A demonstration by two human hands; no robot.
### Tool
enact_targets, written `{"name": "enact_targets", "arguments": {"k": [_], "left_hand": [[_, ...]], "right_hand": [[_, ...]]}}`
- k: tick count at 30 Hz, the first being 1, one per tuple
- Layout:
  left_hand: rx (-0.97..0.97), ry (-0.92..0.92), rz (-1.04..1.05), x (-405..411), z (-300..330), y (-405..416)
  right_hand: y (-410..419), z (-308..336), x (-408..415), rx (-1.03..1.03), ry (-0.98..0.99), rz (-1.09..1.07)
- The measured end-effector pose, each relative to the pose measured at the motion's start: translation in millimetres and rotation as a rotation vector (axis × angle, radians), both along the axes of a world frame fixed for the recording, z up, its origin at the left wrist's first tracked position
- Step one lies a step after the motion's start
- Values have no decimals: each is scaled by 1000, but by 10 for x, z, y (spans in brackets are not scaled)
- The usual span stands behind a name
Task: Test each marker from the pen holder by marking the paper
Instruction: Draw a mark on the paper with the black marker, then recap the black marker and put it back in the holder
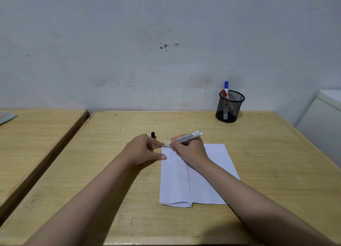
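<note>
**Reader:** While you look down from the head camera, what are your hands doing?

**Describer:** Your right hand (188, 150) is clamped around a white marker (184, 138), its black tip at the far left corner of the paper (184, 181), beside a small red mark (163, 147). Your left hand (145, 149) is loosely curled, holding nothing, its fingertips pressing the paper's left edge.

**Reader:** Where do the other things sit?

**Describer:** The paper lies creased on the wooden surface (267, 172), in front of you. A black cap (153, 134) stands on the surface just beyond your left hand. The black mesh pen holder (230, 106) stands at the far right, near the wall, well apart from the paper. Inside it, a blue-capped marker (226, 85) stands upright and a red-capped marker (224, 93) leans beside it.
</note>
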State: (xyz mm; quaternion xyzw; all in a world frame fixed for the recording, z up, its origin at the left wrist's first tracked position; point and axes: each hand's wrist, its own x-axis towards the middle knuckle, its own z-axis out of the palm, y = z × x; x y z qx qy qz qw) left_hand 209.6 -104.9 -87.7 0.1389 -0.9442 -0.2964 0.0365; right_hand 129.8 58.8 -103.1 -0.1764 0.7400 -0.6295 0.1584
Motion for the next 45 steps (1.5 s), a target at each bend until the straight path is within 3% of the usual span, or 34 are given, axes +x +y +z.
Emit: {"name": "enact_targets", "arguments": {"k": [9,14,20,27,30,36,39,45], "left_hand": [[-4,4,-4,11,16,3],[-121,16,-26,13,35,23],[-106,265,88,-64,98,-2],[-134,154,109,-296,84,-107],[41,229,184,-293,155,-95],[737,381,186,-292,333,61],[854,390,159,-318,369,140],[879,368,78,-346,417,262]], "right_hand": [[11,29,-18,-3,-24,46],[5,14,-43,-181,-144,-74],[60,94,-70,-333,-306,-88],[91,162,-60,-386,-399,-90],[96,199,-74,-393,-405,-108],[167,362,-115,-488,-342,-113],[205,451,-107,-521,-311,-102],[277,539,-105,-509,-234,-86]]}}
